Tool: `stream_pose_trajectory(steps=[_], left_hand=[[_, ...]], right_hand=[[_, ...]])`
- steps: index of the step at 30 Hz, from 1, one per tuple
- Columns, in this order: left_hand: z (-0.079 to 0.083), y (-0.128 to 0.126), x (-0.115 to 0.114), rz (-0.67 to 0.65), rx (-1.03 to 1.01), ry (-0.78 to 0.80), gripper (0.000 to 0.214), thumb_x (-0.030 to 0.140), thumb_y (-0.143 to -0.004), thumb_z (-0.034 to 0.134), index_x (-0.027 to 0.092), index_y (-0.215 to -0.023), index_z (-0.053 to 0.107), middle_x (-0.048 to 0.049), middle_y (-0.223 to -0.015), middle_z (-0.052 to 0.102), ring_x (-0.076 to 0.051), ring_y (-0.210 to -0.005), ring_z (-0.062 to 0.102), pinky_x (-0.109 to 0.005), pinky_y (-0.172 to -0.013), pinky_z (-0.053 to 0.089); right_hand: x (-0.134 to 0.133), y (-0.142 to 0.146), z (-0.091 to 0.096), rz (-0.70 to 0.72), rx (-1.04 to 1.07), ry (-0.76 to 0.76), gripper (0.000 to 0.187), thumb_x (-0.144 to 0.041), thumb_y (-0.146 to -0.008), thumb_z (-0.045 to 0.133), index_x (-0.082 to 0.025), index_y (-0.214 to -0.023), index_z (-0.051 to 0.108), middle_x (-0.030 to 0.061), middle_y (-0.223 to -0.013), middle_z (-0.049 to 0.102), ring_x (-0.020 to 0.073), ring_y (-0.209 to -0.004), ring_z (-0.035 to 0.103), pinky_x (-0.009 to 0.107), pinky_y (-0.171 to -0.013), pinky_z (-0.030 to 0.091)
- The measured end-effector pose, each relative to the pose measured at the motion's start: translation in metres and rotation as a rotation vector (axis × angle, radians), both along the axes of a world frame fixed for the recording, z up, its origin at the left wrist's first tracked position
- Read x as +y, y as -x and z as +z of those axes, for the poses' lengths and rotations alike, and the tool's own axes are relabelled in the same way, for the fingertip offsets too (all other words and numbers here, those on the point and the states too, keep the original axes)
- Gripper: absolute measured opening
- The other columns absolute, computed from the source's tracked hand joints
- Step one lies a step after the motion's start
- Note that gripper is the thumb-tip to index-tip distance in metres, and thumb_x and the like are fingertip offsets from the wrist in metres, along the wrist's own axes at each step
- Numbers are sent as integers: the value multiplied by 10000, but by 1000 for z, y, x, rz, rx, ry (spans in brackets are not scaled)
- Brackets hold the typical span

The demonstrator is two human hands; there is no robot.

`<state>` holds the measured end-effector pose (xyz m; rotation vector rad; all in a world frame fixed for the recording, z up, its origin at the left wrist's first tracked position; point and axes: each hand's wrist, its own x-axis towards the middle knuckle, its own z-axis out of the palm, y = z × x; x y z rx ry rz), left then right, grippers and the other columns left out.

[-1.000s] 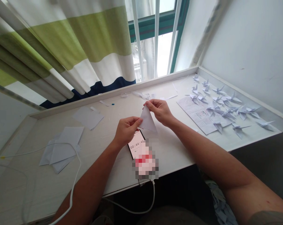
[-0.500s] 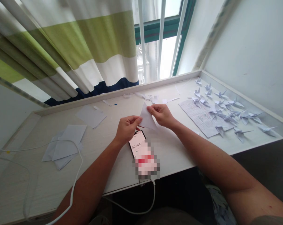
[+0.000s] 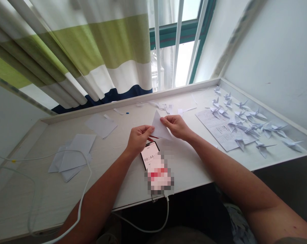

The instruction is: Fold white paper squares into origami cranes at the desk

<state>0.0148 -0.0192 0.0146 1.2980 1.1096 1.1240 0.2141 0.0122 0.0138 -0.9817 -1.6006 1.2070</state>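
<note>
Head view: fingers (image 3: pixel 148 130) of the left hand (image 3: pixel 137 139) and right hand (image 3: pixel 177 126) pinch the folded paper (image 3: pixel 161 129) above the tabletop (image 3: pixel 133 181). Folding seems the step; next, its edges probably need lining up.

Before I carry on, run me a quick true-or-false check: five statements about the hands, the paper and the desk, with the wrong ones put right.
1. The left hand and the right hand both grip one folded paper. True.
2. Paper cranes are gathered on the right side of the desk. True.
3. The phone lies among the paper cranes. False: the phone lies near the front edge of the desk.
4. The curtain is plain red. False: the curtain has green, pale and dark blue bands.
5. Loose sheets lie to the left of the left hand. True.
</note>
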Motion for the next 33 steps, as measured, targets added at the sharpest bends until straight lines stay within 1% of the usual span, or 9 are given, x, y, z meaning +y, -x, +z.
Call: stream_pose_trajectory(steps=[3,8,13,20,23,26,29,32,33], left_hand=[[0,0,0,6,-11,-2,434,548,-806,815,125,-905,807,-61,-759,766,-209,-686,769,-271,-559,611],[0,-1,0,-28,-31,51,445,538,-830,794,112,-958,785,-89,-843,778,-258,-753,807,-269,-546,600],[-2,-2,1,15,-40,26,481,576,-800,806,119,-948,777,-68,-804,768,-243,-730,795,-285,-553,620],[1,-4,-1,6,-24,56,472,558,-819,795,105,-949,766,-92,-857,777,-267,-756,813,-258,-537,587],[1,-3,-1,38,-44,43,459,545,-825,792,105,-952,756,-90,-847,779,-260,-742,812,-258,-544,589],[1,-3,0,77,-58,28,442,537,-825,792,111,-932,740,-79,-810,773,-259,-728,811,-243,-527,568],[1,-3,0,92,-65,15,435,535,-832,786,117,-939,728,-75,-805,773,-257,-722,810,-237,-522,553],[1,-2,1,117,-77,9,445,546,-832,782,121,-948,718,-74,-803,773,-262,-726,811,-238,-522,547],[2,-1,1,124,-79,11,452,553,-830,781,122,-948,714,-74,-802,772,-263,-726,812,-238,-519,542]], right_hand=[[-1,-1,2,21,-49,12,624,-749,-862,655,-172,-634,586,0,-594,550,105,-552,441,252,-486,312],[-2,2,2,-51,-24,16,621,-765,-827,678,-168,-663,624,18,-626,598,118,-565,479,257,-482,334],[-1,-1,1,35,-87,41,632,-757,-854,653,-170,-626,596,7,-590,564,101,-537,451,247,-472,313],[2,-4,-1,4,-100,37,639,-764,-842,662,-162,-634,617,24,-612,594,105,-536,470,252,-473,312],[1,-5,1,59,-152,38,656,-760,-872,632,-177,-581,550,-9,-554,514,87,-507,405,253,-469,280],[0,-5,2,45,-184,-9,672,-761,-892,607,-185,-558,514,-17,-537,488,84,-500,389,257,-469,270],[0,-6,2,39,-174,-18,665,-756,-911,585,-174,-591,572,2,-567,549,95,-515,438,256,-481,298],[1,-9,0,158,-207,-1,650,-721,-951,557,-155,-651,666,11,-586,598,90,-514,432,253,-497,309],[1,-10,-1,166,-222,-15,648,-712,-956,558,-153,-651,677,8,-574,596,87,-507,427,252,-499,308]])
